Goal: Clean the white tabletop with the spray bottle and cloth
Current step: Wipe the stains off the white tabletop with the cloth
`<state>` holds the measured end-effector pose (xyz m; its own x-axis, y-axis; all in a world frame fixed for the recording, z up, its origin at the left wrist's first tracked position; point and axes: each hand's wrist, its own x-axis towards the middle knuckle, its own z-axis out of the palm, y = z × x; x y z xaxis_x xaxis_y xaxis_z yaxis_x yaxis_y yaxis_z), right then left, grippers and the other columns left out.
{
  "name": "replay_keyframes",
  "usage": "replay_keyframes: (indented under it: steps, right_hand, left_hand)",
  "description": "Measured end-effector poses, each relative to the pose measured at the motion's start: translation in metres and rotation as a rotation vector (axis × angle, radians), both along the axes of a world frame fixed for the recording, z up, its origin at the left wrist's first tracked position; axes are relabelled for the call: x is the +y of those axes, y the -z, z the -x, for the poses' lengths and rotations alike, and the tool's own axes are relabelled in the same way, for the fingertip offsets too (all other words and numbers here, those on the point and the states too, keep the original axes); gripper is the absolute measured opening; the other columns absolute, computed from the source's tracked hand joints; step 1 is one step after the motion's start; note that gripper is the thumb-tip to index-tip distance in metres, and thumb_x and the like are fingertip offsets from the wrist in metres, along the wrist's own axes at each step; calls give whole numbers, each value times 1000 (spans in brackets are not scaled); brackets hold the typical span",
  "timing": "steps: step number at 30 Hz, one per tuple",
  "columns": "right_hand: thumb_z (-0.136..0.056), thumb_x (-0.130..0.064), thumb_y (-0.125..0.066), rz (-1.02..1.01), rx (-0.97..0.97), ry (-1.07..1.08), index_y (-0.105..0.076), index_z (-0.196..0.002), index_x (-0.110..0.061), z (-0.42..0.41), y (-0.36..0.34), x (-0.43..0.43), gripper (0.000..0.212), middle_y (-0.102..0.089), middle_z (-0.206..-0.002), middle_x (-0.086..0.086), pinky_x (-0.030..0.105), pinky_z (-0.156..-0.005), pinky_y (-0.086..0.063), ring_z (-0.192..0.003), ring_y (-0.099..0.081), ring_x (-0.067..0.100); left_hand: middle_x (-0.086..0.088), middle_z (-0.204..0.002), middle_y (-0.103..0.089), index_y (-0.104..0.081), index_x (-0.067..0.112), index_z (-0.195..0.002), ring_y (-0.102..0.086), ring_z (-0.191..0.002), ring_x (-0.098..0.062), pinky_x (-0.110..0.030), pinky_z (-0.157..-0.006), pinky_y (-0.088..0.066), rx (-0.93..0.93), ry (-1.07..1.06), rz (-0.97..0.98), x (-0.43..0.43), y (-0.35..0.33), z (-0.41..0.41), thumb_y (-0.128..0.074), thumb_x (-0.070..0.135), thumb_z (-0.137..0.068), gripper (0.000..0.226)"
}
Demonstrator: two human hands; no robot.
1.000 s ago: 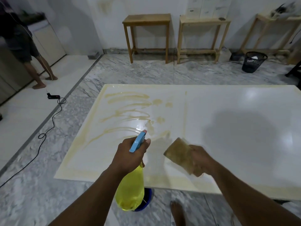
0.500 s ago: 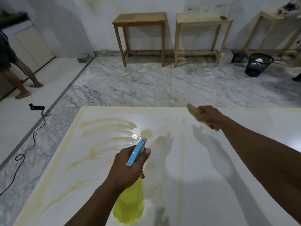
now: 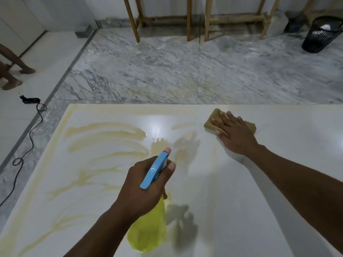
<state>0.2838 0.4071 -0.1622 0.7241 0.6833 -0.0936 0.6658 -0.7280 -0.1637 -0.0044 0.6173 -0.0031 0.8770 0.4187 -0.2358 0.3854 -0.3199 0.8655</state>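
The white tabletop point(image 3: 241, 191) fills the lower part of the view, its left half streaked with yellowish smears. My left hand point(image 3: 143, 186) grips a spray bottle point(image 3: 148, 232) with a yellow body and a blue trigger head, held above the table's middle and pointing away from me. My right hand point(image 3: 235, 134) lies flat with straight fingers on a tan cloth point(image 3: 213, 120), pressing it onto the table near the far edge. Part of the cloth is hidden under the hand.
Beyond the table lies grey marble floor with wooden table legs point(image 3: 188, 19) at the wall. A black mesh waste bin point(image 3: 322, 34) stands at the far right. A black cable point(image 3: 27, 138) runs along the floor at the left, near another person's feet point(image 3: 13, 78).
My right hand has come down from mid-air and now presses the cloth flat on the table near the far edge. The view has tilted downward. The bottle hand has stayed about where it was.
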Motion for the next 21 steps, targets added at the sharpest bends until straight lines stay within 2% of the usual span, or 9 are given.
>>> replay_keyframes:
  steps: [2, 6, 9, 11, 14, 16, 18, 21]
  right_hand:
    - [-98, -56, -13, -31, -8, -14, -25, -153, -41, 10, 3, -2, 59, -15, -166, -3, 49, -121, -13, -154, -11, 23]
    - [-99, -55, -16, -54, 5, -56, -25, -153, -41, 44, 3, -9, 57, -14, -166, -4, 45, -121, -11, -154, -10, 20]
    - [-99, -54, -17, -74, 13, -54, -25, -153, -41, 83, 0, -16, 56, -14, -165, -4, 46, -121, -12, -153, -11, 20]
    - [-98, -53, -19, -84, 18, -47, -28, -152, -41, 116, -1, -22, 56, -16, -165, -4, 47, -121, -14, -153, -13, 21]
    - [-99, -51, -21, -105, 13, -56, -32, -152, -40, 177, -2, -33, 55, -18, -165, -4, 48, -121, -16, -153, -15, 21]
    - [-100, -51, -21, -103, 9, -55, -31, -152, -41, 219, -1, -43, 55, -17, -165, -4, 47, -122, -15, -153, -13, 21]
    - [-100, -51, -20, -103, 2, -48, -31, -152, -41, 264, -2, -53, 54, -16, -165, -5, 47, -122, -15, -153, -13, 21]
    - [-101, -53, -17, -86, 5, -46, -29, -153, -43, 336, 0, -69, 54, -13, -166, -7, 47, -123, -13, -154, -8, 19]
  left_hand:
    - [-22, -88, -73, -71, 6, -96, -72, -55, -27, -43, -59, -63, 9, 4, -18, -1, 3, 3, -64, 56, -90, 51]
    - [-24, -95, -73, -69, 4, -99, -72, -54, -27, -45, -63, -63, 34, -6, -34, -7, -2, 11, -65, 56, -94, 52]
    - [-22, -104, -75, -73, 23, -96, -73, -53, -26, -37, -65, -62, 23, 15, -39, -14, -14, 28, -65, 50, -92, 28]
    - [-20, -102, -76, -71, 31, -100, -74, -55, -26, -36, -66, -63, 12, 26, -57, -19, -22, 44, -65, 45, -96, 16]
    - [-19, -99, -76, -72, 19, -99, -74, -56, -26, -50, -70, -64, 7, 23, -89, -26, -32, 78, -65, 48, -97, 30]
    - [-20, -93, -75, -71, 30, -99, -73, -56, -26, -52, -72, -64, -16, 28, -72, -33, -39, 108, -66, 45, -98, 16]
    - [-19, -84, -74, -65, 31, -99, -74, -55, -26, -53, -75, -64, -35, 26, -78, -42, -44, 143, -66, 48, -98, 17]
    - [-19, -83, -74, -63, 41, -97, -73, -55, -24, -50, -76, -64, -52, 40, -87, -60, -51, 208, -64, 46, -99, 6]
